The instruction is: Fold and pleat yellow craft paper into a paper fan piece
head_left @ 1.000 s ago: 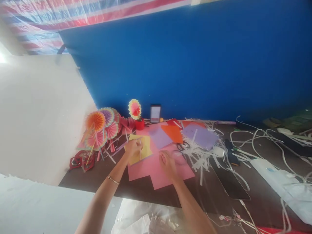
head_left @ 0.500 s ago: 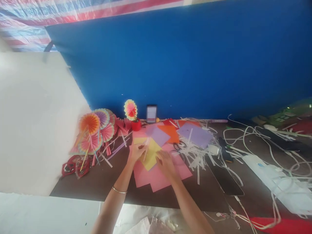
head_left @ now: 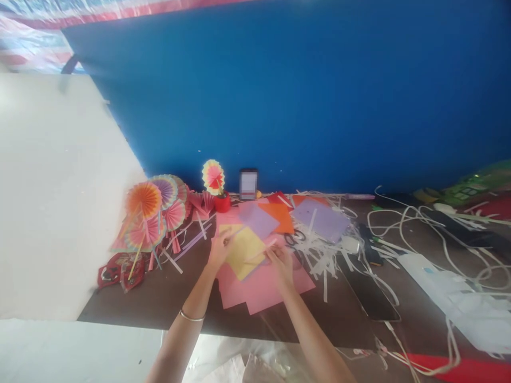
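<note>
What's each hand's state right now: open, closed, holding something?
Left hand: fingers curled at the yellow paper; grip can't be told.
Right hand: closed, apparently pinching a pale strip.

Yellow paper (head_left: pixel 242 249), pink sheets (head_left: pixel 261 293), orange fan (head_left: pixel 144 200)

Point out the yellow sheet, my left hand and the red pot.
Yellow sheet (head_left: pixel 241 249): head view, near the middle of its visible face.
Left hand (head_left: pixel 218 251): head view, on the back of the hand.
Red pot (head_left: pixel 223 202): head view, on its front side.
</note>
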Available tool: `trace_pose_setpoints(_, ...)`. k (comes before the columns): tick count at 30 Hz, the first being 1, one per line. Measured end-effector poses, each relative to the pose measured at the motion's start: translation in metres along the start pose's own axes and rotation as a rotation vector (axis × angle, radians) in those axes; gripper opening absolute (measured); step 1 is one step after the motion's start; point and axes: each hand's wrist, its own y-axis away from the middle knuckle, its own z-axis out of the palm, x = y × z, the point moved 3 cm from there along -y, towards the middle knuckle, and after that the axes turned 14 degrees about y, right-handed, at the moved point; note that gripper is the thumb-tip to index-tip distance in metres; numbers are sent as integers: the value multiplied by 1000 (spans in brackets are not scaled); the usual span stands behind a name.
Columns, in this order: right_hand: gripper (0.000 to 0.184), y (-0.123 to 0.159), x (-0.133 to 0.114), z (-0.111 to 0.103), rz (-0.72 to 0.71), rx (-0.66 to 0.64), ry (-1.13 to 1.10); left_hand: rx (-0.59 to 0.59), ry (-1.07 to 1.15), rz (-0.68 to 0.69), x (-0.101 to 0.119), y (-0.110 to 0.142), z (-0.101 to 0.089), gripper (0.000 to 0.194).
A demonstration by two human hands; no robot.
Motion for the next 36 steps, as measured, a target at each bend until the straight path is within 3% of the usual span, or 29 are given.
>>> trace_pose_setpoints(3,30,-3,4,-4,90,61,-162,318,-246,179,6,-2,-23,56)
trace_pose_setpoints(5,29,-4,4,-3,116,52,-243,333,-274,253,10,0,-26,53)
trace_pose_setpoints(7,27,-5,3,-2,124,36,-296,159,-171,248,13,4,-16,40)
trace_pose_setpoints(9,25,-5,3,-3,130,30,-322,-149,1,112,12,8,3,30)
trace_pose_setpoints(12,24,-5,4,-6,142,68,-338,-407,170,-89,9,15,24,23)
trace_pose_setpoints(26,26,-11,12,-12,89,164,-293,-435,239,-188,7,14,24,18)
trace_pose_setpoints(28,28,-8,9,-14,18,212,-164,-419,241,-183,7,14,24,20)
trace_pose_setpoints(31,38,0,0,-14,-221,266,205,-376,286,-167,8,15,23,27)
trace_pose_setpoints(36,13,20,-14,5,-683,85,700,-428,341,-85,15,18,25,31)
